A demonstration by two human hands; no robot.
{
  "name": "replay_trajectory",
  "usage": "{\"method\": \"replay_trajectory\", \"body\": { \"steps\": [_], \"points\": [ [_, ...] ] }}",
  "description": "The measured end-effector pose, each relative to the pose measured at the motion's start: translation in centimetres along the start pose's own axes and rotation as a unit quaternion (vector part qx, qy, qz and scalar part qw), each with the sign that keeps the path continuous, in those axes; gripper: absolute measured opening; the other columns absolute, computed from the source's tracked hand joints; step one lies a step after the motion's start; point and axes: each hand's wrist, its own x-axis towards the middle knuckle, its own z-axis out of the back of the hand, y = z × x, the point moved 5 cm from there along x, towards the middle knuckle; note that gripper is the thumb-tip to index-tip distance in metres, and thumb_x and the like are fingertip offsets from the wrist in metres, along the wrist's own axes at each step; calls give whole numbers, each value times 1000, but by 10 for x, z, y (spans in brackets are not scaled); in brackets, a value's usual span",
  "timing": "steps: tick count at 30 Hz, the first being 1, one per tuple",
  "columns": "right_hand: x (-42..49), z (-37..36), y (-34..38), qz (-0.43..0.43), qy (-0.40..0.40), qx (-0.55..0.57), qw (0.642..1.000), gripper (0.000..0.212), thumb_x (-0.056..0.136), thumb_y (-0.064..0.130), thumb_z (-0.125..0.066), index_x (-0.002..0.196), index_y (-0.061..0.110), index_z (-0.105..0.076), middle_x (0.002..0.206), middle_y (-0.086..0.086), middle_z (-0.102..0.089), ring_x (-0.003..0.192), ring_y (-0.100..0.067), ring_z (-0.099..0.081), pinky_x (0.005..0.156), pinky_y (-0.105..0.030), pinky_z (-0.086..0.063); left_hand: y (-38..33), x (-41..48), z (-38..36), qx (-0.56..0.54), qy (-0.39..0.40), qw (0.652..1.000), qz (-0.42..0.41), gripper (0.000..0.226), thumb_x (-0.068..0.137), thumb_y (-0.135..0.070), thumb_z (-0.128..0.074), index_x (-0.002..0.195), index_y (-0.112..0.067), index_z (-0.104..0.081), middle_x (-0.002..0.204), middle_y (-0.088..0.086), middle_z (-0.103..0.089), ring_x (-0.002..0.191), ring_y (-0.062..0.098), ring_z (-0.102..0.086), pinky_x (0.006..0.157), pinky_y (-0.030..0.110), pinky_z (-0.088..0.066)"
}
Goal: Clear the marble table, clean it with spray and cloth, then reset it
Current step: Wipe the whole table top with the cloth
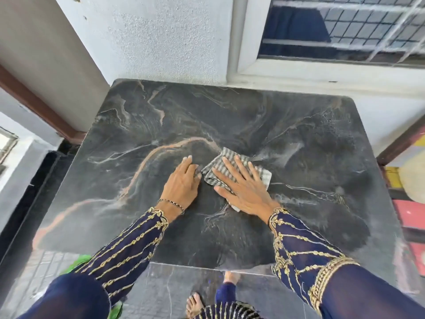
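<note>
The dark marble table [299, 139] with pale and orange veins fills the middle of the head view, and nothing stands on it but a cloth. A grey-and-white striped cloth [217, 165] lies folded near the table's centre. My right hand [243, 187] presses flat on the cloth with fingers spread and straight. My left hand [182, 183] rests flat on the bare marble just left of the cloth, its fingertips near the cloth's edge. Pale streaks show on the marble to the right of the cloth. No spray bottle is in view.
A white textured wall [165, 38] and a grilled window [345, 26] stand behind the table. A brown-trimmed ledge [34, 104] runs at the left. Coloured objects [409, 203] lie right of the table. My bare feet [195, 302] stand on the tiled floor by the near edge.
</note>
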Motion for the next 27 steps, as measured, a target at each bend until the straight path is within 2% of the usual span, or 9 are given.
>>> {"method": "replay_trajectory", "body": {
  "steps": [6,9,12,19,23,27],
  "points": [
    [-73,-24,55,35,-4,-5,999,56,101,69,-8,155,57,-3,172,12,7,160,-20,12,128,-52,2,-12,-74,-3,-29,-15,999,-4,29,96,-12,-49,121,-1,-58,140,15,-49,129,30,-48,107,40,-41],
    [-106,-33,74,72,-5,-6,997,52,104,67,-14,155,58,-6,172,12,5,160,-21,12,128,-53,0,-20,-94,-1,-42,-13,999,0,29,96,-10,-48,122,-2,-58,141,14,-49,131,29,-47,107,39,-41],
    [-136,-39,80,107,-2,-27,994,54,106,65,-18,158,56,-7,173,11,2,160,-22,9,128,-53,-1,-30,-102,2,-46,-4,999,3,31,98,-19,-47,124,-4,-57,143,14,-48,135,27,-43,109,40,-38],
    [-185,-38,44,87,17,-16,996,55,109,61,-17,160,51,-1,172,15,3,159,-16,8,125,-49,-1,-51,-87,2,-22,41,999,-10,34,98,-29,-46,125,-10,-56,142,9,-49,133,24,-45,109,37,-36],
    [-174,-30,27,97,37,-14,995,54,108,62,-16,159,53,0,171,17,7,158,-15,13,126,-47,5,-66,-76,-6,-13,46,998,-40,30,96,-27,-50,117,-9,-60,128,7,-59,116,26,-57,97,40,-47],
    [-139,-19,-5,94,44,-17,994,54,107,64,-14,158,55,0,170,18,12,157,-13,18,126,-46,8,-80,-53,-18,-31,53,998,-29,29,96,-27,-50,119,-12,-59,125,4,-61,117,23,-57,98,38,-44]
  ]
}}
